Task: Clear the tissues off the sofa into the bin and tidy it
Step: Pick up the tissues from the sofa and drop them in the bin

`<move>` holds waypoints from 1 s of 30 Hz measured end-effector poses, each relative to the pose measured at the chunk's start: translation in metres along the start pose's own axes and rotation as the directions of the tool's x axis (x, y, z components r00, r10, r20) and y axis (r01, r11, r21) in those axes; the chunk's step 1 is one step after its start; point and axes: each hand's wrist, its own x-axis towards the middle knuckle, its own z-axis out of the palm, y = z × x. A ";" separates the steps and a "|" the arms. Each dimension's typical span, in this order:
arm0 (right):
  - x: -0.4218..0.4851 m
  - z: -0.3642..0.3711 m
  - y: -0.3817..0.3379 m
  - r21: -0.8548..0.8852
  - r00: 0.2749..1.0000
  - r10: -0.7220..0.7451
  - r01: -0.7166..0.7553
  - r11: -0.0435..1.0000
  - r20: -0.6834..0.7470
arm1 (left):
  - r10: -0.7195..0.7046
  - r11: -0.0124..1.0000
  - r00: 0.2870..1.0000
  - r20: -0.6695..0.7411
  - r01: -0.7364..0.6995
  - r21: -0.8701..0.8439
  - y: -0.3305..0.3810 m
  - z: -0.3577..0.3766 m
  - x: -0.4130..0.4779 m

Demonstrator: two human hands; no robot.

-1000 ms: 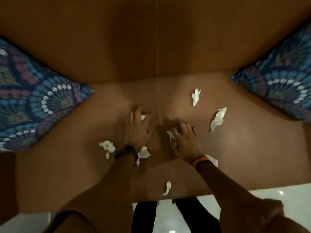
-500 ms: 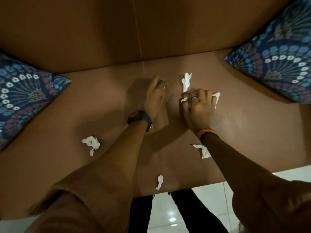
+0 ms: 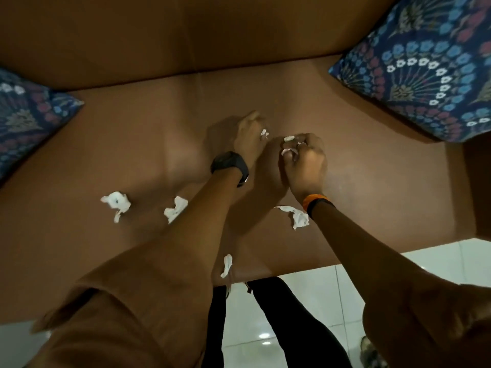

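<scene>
They're midway through gathering tissues off the sofa (image 3: pixel 372 181). Mid-frame, the right hand (image 3: pixel 305 160) is fisted on white scraps, and the left hand (image 3: pixel 249 136) pinches a small piece at its fingertips. Four tissues lie loose lower down: one (image 3: pixel 117 203) at left, one (image 3: pixel 175 212) beside the left forearm, one (image 3: pixel 296 216) under the right wrist, one (image 3: pixel 226 264) at the seat's front edge. Those look next; no bin is visible.
</scene>
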 end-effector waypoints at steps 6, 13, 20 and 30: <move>-0.088 0.036 -0.060 0.214 0.978 -0.188 0.166 0.963 0.088 | -0.173 0.970 0.947 -0.270 0.116 -0.215 -0.066 -0.023 -0.140; -0.253 0.108 -0.133 0.345 0.870 -0.363 0.245 0.906 0.335 | -0.423 0.886 0.806 -0.415 0.271 -0.377 -0.164 -0.025 -0.328; -0.391 0.196 -0.165 0.329 0.680 -0.470 0.337 0.882 0.562 | -0.641 0.756 0.691 -0.334 0.492 -0.431 -0.276 0.000 -0.466; -0.459 0.301 -0.157 0.079 0.405 -0.382 0.593 0.801 0.831 | -0.777 0.595 0.629 -0.021 0.724 -0.348 -0.398 0.084 -0.511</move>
